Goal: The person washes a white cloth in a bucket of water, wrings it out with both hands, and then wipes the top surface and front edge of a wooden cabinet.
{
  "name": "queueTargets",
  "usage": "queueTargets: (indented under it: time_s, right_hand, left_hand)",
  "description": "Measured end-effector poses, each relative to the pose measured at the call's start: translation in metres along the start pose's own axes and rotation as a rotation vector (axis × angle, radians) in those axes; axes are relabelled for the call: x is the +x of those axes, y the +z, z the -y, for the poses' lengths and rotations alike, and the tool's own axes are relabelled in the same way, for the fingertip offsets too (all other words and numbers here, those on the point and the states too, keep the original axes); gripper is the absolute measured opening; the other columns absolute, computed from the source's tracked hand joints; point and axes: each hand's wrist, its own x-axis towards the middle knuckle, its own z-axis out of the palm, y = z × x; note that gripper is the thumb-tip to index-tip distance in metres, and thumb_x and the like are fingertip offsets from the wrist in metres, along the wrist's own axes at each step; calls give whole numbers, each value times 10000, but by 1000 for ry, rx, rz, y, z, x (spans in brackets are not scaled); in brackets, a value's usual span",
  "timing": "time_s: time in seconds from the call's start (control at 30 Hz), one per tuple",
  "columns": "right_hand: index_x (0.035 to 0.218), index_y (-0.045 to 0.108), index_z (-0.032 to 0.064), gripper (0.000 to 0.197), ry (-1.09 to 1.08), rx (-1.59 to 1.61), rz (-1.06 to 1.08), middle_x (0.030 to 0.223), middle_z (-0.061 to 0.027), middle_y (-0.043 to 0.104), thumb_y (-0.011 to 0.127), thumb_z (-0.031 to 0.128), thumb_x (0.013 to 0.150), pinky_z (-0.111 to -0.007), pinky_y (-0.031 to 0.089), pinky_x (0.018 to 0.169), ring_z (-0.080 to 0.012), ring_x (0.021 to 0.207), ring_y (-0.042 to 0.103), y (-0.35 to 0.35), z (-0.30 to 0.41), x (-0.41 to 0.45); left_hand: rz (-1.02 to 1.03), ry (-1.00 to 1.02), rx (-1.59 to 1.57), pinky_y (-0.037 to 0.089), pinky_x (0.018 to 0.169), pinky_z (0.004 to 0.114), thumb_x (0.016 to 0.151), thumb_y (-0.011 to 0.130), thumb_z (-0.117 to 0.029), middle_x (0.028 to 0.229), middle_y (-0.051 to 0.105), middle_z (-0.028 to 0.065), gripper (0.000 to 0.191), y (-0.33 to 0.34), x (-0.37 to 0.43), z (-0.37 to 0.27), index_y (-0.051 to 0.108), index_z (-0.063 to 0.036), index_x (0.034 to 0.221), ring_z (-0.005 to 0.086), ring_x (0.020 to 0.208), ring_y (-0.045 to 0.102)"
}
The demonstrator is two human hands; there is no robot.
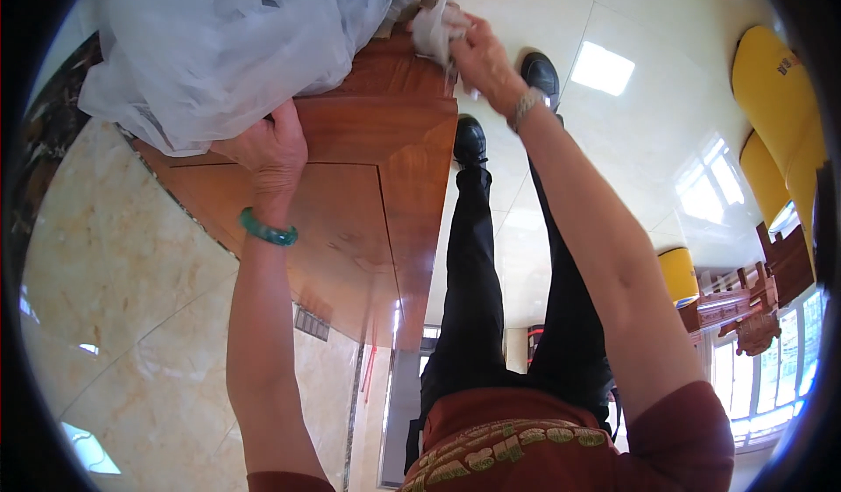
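A bunched white cloth or tissue (431, 35) is in my right hand (485, 58), against the far right corner of a reddish-brown wooden cabinet (341, 130). The hand is slightly blurred. On the cabinet's top rests a large bundle in translucent white plastic (230, 52); what it holds is hard to make out. My left hand (272, 140) grips the bundle's near lower edge, thumb in sight and fingers mostly hidden by the plastic.
Glossy pale floor tiles (631, 144) spread to the right, around my black shoes (471, 140). Yellow rounded objects (765, 78) stand at the right rim, near carved wooden furniture (749, 308). A marbled tile wall (118, 249) adjoins the cabinet on the left.
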Motion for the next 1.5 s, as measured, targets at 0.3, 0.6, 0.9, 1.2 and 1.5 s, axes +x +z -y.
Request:
queueTargets:
  time_s: [0.3, 0.6, 0.9, 1.2, 1.5]
  right_hand:
    - [1067, 555, 3, 307, -169, -247, 69, 958, -178, 631, 493, 195, 836, -368, 482, 807, -310, 922, 607, -13, 31, -21]
    - [1047, 619, 46, 319, -74, -475, 526, 787, -73, 626, 488, 280, 874, -303, 490, 674, -177, 712, 585, 26, 147, -9]
    - [998, 617, 29, 280, -179, -388, 565, 717, -47, 614, 521, 266, 883, -242, 425, 572, -97, 640, 541, 39, 133, 3]
    - [1185, 531, 61, 402, -356, -489, 752, 847, -35, 614, 609, 265, 848, -252, 470, 615, -110, 718, 568, 110, 166, 81]
    - [1215, 501, 28, 445, -156, -297, 815, 997, -58, 594, 622, 240, 843, -267, 462, 761, -135, 870, 567, 101, 205, 134]
  left_hand:
    - [5, -55, 36, 270, 959, 503, 894, 497, -340, 1229, 561, 137, 383, 7, -7, 0, 595, -83, 1160, 363, 1172, 454]
    - [-63, -49, -2, 292, 942, 480, 902, 474, -301, 1215, 568, 140, 353, 3, -8, 5, 603, -79, 1144, 371, 1141, 473]
    - [-97, -68, -126, 197, 968, 549, 867, 492, -341, 1190, 571, 124, 393, 6, -7, 6, 574, -93, 1161, 371, 1169, 432]
    - [-261, -212, -177, 194, 988, 618, 877, 513, -394, 1229, 470, 197, 488, 13, -10, 6, 470, -45, 1215, 393, 1159, 411]
    - [-258, -254, -147, 195, 1007, 608, 868, 544, -392, 1152, 537, 123, 453, 12, -8, 5, 495, -58, 1168, 316, 1103, 486]
